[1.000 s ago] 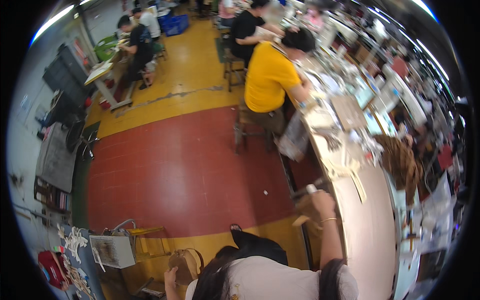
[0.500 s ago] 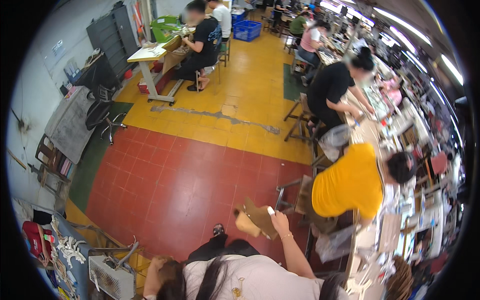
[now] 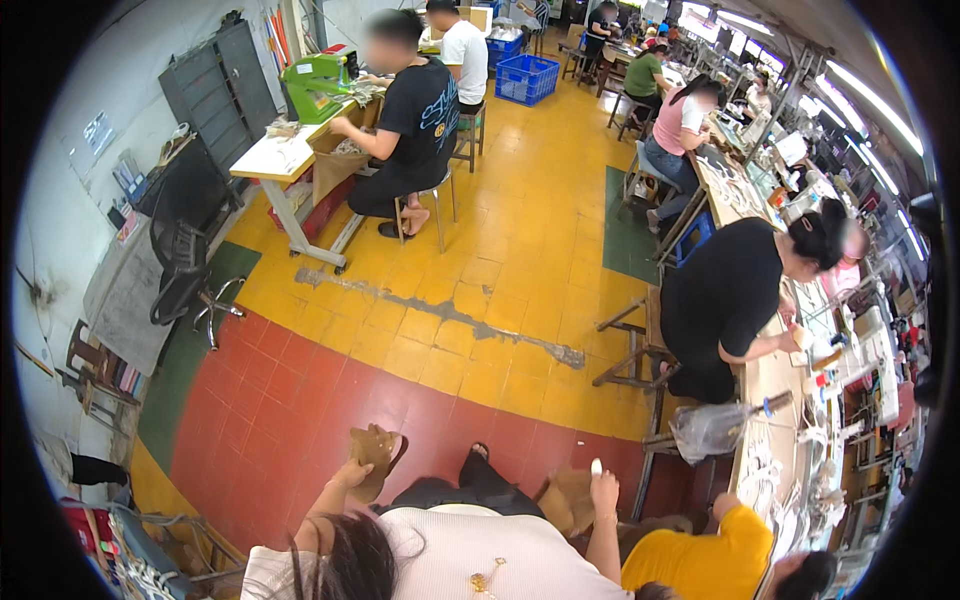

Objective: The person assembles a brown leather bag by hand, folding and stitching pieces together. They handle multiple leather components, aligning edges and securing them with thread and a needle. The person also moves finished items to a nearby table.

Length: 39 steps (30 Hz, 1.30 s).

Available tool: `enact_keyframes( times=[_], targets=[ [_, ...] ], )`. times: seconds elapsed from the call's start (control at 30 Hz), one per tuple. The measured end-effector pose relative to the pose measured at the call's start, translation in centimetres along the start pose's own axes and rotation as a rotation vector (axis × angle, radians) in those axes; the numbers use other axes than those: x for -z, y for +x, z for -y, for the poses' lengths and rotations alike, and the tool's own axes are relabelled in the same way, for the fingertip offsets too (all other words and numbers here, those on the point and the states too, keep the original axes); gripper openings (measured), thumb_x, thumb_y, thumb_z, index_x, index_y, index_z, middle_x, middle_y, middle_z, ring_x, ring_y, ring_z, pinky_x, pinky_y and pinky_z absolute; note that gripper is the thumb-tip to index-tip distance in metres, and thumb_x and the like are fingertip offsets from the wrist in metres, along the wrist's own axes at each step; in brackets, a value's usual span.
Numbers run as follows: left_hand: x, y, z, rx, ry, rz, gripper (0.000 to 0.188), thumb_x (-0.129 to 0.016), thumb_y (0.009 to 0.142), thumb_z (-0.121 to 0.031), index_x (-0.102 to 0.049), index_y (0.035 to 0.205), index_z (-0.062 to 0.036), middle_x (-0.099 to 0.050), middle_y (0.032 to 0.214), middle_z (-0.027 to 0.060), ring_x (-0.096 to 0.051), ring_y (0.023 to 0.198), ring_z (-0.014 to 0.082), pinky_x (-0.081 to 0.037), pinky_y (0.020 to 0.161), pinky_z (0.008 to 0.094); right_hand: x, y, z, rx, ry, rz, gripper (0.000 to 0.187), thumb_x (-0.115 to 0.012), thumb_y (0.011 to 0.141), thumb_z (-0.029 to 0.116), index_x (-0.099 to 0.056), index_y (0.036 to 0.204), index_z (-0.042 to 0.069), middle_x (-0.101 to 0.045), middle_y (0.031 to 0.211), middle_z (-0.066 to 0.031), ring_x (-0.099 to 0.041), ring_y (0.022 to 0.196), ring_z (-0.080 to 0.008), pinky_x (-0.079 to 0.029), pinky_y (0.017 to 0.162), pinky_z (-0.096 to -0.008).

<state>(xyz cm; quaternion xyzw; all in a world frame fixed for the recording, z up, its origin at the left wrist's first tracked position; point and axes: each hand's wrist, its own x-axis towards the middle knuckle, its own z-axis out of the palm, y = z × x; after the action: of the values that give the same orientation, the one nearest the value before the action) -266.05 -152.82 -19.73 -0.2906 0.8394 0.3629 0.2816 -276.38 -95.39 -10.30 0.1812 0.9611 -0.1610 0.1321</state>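
My left hand (image 3: pixel 352 472) is closed on brown suede-like pieces (image 3: pixel 372 452) with rounded edges and a dark curved side, held out over the red floor. Their exact kind I cannot make out. To the right, my right hand (image 3: pixel 604 492) grips a tan-brown flat, floppy piece (image 3: pixel 567 500) that hangs beside my leg. A white cover (image 3: pixel 597 467) sits on one of its fingertips. The lower part of this piece is partly hidden by my body.
A person in yellow (image 3: pixel 700 550) sits close on my right, at a long workbench (image 3: pixel 757 440). Ahead stand a wooden stool (image 3: pixel 652 325) and a person in black (image 3: pixel 722 290). At the left are an office chair (image 3: pixel 180 265) and a white table (image 3: pixel 268 158) with a green machine (image 3: pixel 315 85).
I have moved forward along the aisle; the person in yellow is now beside me. My left hand has come up into clear view with brown pieces. My right hand has lowered.
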Motion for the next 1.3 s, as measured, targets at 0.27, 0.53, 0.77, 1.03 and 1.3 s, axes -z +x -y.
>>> enact_keyframes(
  times=[0.27,0.53,0.77,1.03,1.3],
  targets=[
    [8.6,18.0,-18.5,0.045,-0.037,-0.020,0.050,-0.061,0.084,-0.034,-0.057,0.123,-0.0041,-0.062,0.116,0.0213,-0.061,0.107,0.0330,-0.047,0.092,0.0407,9.1,31.5,20.9,0.171,0.136,-0.055,0.041,-0.047,0.094,0.038,-0.066,0.101,0.002,-0.066,0.098,-0.0233,-0.061,0.093,-0.0422,-0.048,0.081,-0.0495],
    [17.7,35.6,-44.6,0.052,0.226,0.129,0.050,-0.059,0.083,-0.038,-0.059,0.123,-0.0077,-0.060,0.121,0.0210,-0.058,0.113,0.0322,-0.045,0.097,0.0412,13.4,52.0,27.8,-0.053,0.209,-0.101,0.037,-0.048,0.092,0.030,-0.066,0.097,-0.002,-0.065,0.092,-0.0263,-0.061,0.089,-0.0440,-0.048,0.078,-0.0502],
    [21.5,52.9,-70.1,-0.118,0.456,0.069,0.057,-0.053,0.086,-0.043,-0.049,0.125,-0.0014,-0.060,0.121,0.0210,-0.056,0.116,0.0331,-0.039,0.100,0.0484,16.7,68.7,26.2,-0.222,0.315,-0.194,0.033,-0.048,0.091,0.022,-0.062,0.105,-0.004,-0.065,0.094,-0.0275,-0.062,0.089,-0.0440,-0.047,0.078,-0.0497],
    [23.4,69.1,-92.9,-0.014,0.318,-0.031,0.063,-0.052,0.086,-0.050,-0.041,0.130,-0.0049,-0.059,0.121,0.0227,-0.056,0.114,0.0355,-0.031,0.101,0.0550,25.2,96.2,34.6,-0.147,0.360,-0.147,0.036,-0.050,0.093,0.024,-0.056,0.123,0.006,-0.062,0.113,-0.0248,-0.060,0.102,-0.0412,-0.046,0.087,-0.0462],
    [26.0,88.1,-102.3,-0.026,0.222,0.003,0.081,-0.053,0.085,-0.055,-0.033,0.139,0.0029,-0.048,0.132,0.0281,-0.048,0.123,0.0403,-0.039,0.101,0.0471,36.2,126.3,51.4,0.158,0.258,-0.061,0.038,-0.053,0.091,0.036,-0.057,0.121,0.014,-0.068,0.093,-0.0196,-0.065,0.085,-0.0387,-0.051,0.075,-0.0481]
  ],
)
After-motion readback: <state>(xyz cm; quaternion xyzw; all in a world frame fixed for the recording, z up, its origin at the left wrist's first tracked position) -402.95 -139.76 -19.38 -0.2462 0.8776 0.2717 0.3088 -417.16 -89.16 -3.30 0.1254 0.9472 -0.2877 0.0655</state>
